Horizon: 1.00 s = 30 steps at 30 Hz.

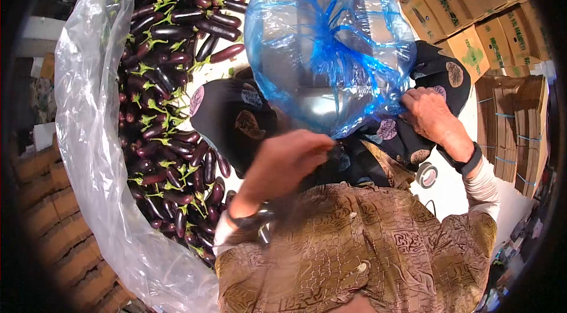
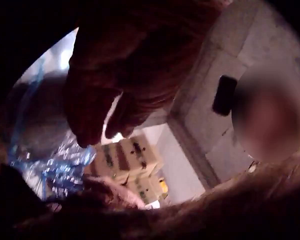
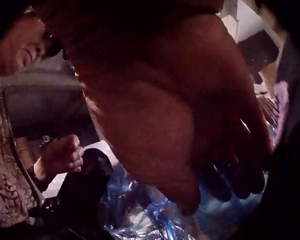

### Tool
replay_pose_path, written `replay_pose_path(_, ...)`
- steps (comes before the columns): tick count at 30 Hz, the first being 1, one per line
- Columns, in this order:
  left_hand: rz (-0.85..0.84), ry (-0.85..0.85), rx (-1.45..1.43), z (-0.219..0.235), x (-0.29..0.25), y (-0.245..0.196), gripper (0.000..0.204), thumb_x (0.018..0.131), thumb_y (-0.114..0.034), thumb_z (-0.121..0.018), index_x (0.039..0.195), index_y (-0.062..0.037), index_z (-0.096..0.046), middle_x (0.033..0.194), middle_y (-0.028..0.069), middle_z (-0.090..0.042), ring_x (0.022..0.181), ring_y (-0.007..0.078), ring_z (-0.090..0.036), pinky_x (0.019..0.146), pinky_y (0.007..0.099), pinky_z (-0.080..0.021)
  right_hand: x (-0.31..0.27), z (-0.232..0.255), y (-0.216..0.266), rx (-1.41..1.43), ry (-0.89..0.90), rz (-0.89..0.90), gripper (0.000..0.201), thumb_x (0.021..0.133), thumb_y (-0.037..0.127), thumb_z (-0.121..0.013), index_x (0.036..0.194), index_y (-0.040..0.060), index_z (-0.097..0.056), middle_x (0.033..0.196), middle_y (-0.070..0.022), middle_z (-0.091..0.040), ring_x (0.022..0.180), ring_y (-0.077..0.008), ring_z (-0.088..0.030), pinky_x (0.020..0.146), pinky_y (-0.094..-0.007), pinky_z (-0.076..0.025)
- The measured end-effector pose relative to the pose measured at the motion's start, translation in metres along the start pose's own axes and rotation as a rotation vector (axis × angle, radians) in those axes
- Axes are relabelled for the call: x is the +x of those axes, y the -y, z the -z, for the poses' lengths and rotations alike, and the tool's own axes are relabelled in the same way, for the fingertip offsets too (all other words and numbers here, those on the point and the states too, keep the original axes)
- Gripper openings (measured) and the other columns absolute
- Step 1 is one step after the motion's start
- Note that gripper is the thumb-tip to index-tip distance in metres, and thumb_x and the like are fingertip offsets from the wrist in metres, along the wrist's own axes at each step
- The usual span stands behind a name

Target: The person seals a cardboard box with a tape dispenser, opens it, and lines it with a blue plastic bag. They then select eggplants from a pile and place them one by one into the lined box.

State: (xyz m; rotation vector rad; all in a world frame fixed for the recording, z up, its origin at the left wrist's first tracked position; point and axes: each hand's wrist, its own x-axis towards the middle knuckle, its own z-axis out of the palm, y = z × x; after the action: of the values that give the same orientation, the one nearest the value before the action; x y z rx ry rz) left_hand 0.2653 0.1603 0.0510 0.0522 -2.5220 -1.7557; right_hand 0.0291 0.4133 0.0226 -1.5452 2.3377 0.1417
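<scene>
A translucent blue plastic bag (image 1: pixel 331 47), creased toward its middle, spreads over the person's lap. At its right edge the right hand (image 1: pixel 434 115) grips the film with bent fingers; in the right wrist view its fingers (image 3: pixel 230 175) lie over the blue plastic. My left hand (image 1: pixel 289 162), blurred in the head view, is near the bag's close edge. Seen from the right wrist, this left hand (image 3: pixel 62 155) is apart from the bag, fingers loosely curled. A gap shows between its thumb and fingers (image 2: pixel 87 117) in the left wrist view.
Many eggplants (image 1: pixel 171 77) lie heaped at left beside a clear plastic sheet (image 1: pixel 94 106). Printed cartons (image 1: pixel 472 6) stand at upper right, above bundled flat cardboard (image 1: pixel 511 130). A tape roll (image 1: pixel 427 175) lies by the right knee. Stacked cardboard (image 1: pixel 47 206) fills the lower left.
</scene>
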Motion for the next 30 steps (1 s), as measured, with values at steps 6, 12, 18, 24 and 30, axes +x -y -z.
replay_pose_path(6,0.039,-0.638,-0.203,0.105,-0.042,0.003,0.022,0.096,-0.017,-0.056,0.109,0.0,-0.063,0.091,0.0086,-0.064,0.074,0.0145,-0.059,0.067,0.0244,-0.046,0.014,0.017,0.045,0.152,0.163,0.151,0.017,0.078,0.016,-0.068,0.087,0.0028,-0.064,0.083,-0.0142,-0.066,0.076,-0.0342,-0.065,0.067,-0.0463,-0.05)
replay_pose_path(12,0.327,-0.59,-0.2,0.143,-0.009,0.101,0.028,0.094,-0.014,-0.059,0.117,-0.0006,-0.061,0.102,0.0063,-0.067,0.095,0.0118,-0.061,0.084,0.0239,-0.047,0.057,-0.129,-0.009,-0.043,-0.103,0.298,0.013,0.079,0.016,-0.06,0.082,0.0077,-0.069,0.078,-0.0083,-0.068,0.079,-0.0304,-0.067,0.064,-0.0419,-0.05)
replay_pose_path(18,0.379,-0.256,-0.217,0.123,0.046,0.184,0.045,0.094,-0.025,-0.063,0.13,-0.0002,-0.05,0.117,0.0109,-0.062,0.105,0.0178,-0.06,0.088,0.0278,-0.048,0.063,-0.077,0.03,-0.091,0.449,0.013,0.028,0.074,0.012,-0.062,0.1,0.0083,-0.07,0.099,-0.017,-0.067,0.1,-0.0337,-0.063,0.081,-0.0439,-0.049)
replay_pose_path(24,0.568,-0.348,-0.694,0.109,0.047,0.294,0.066,0.09,-0.032,-0.069,0.138,0.0032,-0.04,0.119,0.0177,-0.06,0.111,0.0238,-0.06,0.088,0.0314,-0.052,0.025,-0.02,0.047,0.582,0.186,-0.028,0.049,0.083,0.049,-0.07,0.1,0.004,-0.066,0.095,-0.0192,-0.067,0.092,-0.0285,-0.066,0.077,-0.0363,-0.05)
replay_pose_path(30,0.666,-0.311,-0.536,0.093,0.053,0.261,0.036,0.091,-0.023,-0.068,0.118,-0.0007,-0.058,0.095,0.0076,-0.067,0.086,0.017,-0.066,0.078,0.0298,-0.053,0.056,-0.053,0.065,1.596,0.2,-0.627,0.035,0.087,0.037,-0.071,0.091,0.002,-0.069,0.077,-0.0025,-0.063,0.071,-0.0079,-0.054,0.061,-0.0218,-0.04)
